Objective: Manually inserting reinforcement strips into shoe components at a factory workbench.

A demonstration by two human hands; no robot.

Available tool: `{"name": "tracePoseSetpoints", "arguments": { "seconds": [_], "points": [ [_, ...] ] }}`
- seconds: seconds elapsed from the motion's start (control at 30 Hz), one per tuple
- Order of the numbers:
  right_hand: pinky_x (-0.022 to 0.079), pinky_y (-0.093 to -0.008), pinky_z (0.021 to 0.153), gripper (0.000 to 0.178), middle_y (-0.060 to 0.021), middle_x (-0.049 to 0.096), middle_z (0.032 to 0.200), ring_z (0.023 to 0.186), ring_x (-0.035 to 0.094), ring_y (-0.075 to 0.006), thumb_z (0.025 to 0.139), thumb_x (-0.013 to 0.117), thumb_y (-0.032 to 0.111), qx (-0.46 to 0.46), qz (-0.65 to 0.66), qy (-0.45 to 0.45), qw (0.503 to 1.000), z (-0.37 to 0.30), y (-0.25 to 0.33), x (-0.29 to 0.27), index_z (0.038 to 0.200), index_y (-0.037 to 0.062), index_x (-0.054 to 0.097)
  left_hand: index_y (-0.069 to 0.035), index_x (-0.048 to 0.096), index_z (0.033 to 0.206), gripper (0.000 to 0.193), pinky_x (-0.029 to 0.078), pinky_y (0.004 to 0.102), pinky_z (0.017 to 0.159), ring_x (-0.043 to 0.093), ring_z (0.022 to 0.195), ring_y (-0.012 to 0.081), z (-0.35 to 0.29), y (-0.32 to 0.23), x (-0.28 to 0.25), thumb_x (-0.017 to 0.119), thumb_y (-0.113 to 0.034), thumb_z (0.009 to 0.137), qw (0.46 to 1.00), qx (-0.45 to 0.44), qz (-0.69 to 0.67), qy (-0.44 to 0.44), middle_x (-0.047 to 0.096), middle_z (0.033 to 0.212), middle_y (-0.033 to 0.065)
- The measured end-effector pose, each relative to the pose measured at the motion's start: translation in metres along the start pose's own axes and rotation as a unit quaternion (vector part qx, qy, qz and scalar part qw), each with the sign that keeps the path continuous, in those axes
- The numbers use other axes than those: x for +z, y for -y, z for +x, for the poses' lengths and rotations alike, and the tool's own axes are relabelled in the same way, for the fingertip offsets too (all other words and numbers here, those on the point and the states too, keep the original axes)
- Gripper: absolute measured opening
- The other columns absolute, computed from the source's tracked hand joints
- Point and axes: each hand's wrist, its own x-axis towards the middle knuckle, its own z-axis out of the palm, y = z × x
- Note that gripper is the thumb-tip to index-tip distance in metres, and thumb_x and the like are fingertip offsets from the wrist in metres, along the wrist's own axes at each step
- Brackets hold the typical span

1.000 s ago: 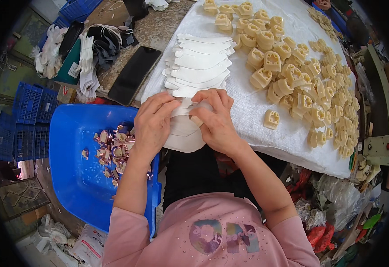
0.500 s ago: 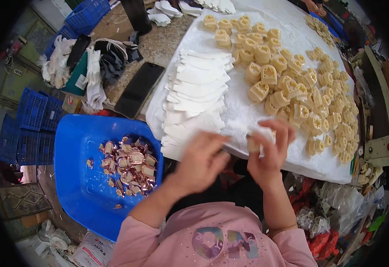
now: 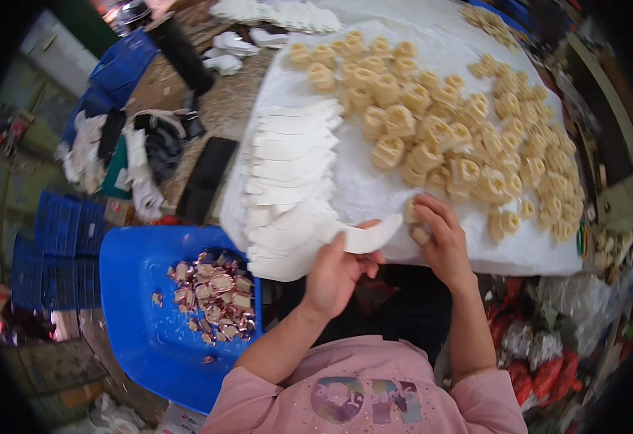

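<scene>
Over the near edge of the white-covered table (image 3: 367, 189), the left hand (image 3: 328, 281) pinches a curved white strip (image 3: 372, 239), its other end apparently left free beside the cream piece (image 3: 411, 210) the right hand (image 3: 444, 242) grips, while overlapping white pieces (image 3: 291, 173) line the left edge, probably fanned for easy pick-up.

Saw a flat black slab (image 3: 208, 177) lying on the speckled worktop (image 3: 240, 98), with a black cylinder (image 3: 180, 54) farther back. To the left of the slab, noticed white cloths (image 3: 141, 173) hanging beside a green box (image 3: 116, 173), close to a dark bundle (image 3: 161, 145). Lower at far left, spotted blue crates (image 3: 63, 230) stacked together. At right, found red plastic bags (image 3: 551, 380) bunched near clear plastic wrapping (image 3: 566, 307), below a grey-green panel (image 3: 619, 213).
</scene>
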Motion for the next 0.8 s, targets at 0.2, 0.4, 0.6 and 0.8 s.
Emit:
{"name": "tracePoseSetpoints", "arguments": {
  "seconds": [0.2,0.4,0.6,0.8],
  "points": [
    [0.046,-0.0374,0.084,0.042,-0.0134,0.057,0.106,0.099,0.055,-0.0326,0.068,0.053,-0.013,0.017,0.019,-0.054,0.998,0.005,-0.004,0.010,0.106,0.0034,0.057,0.006,0.045,0.123,0.046,0.044,0.0309,0.066,0.057,0.081,0.0203,-0.003,-0.003,0.000,0.037,-0.031,0.097,0.999,0.023,0.024,-0.033,0.059,0.100,0.0144],
    [0.048,-0.0331,0.076,0.046,-0.0146,0.059,0.098,0.085,0.061,-0.0260,0.069,0.053,-0.016,0.009,0.264,-0.079,0.961,-0.009,0.043,-0.018,0.110,0.0061,0.056,0.011,0.048,0.119,0.044,0.045,0.0282,0.073,0.057,0.083,0.0151,-0.007,-0.002,0.007,0.036,-0.026,0.099,0.983,0.067,0.159,-0.069,0.060,0.104,0.0153],
    [0.050,-0.0359,0.072,0.045,-0.0154,0.060,0.101,0.086,0.060,-0.0297,0.067,0.061,-0.012,-0.097,0.244,-0.143,0.954,-0.021,0.058,0.008,0.109,0.0032,0.055,0.012,0.051,0.117,0.041,0.046,0.0254,0.073,0.056,0.084,0.0115,-0.014,-0.001,0.035,0.036,-0.022,0.099,0.978,0.088,0.183,-0.051,0.059,0.110,0.0146],
    [0.049,-0.0367,0.068,0.046,-0.0141,0.060,0.101,0.083,0.058,-0.0312,0.064,0.063,-0.012,-0.172,0.208,-0.188,0.944,-0.021,0.058,0.014,0.106,0.0034,0.056,0.013,0.050,0.116,0.039,0.048,0.0308,0.087,0.059,0.100,0.0190,-0.021,-0.003,0.036,0.038,-0.020,0.098,0.973,0.074,0.215,-0.026,0.058,0.112,0.0173]
  ]
}}
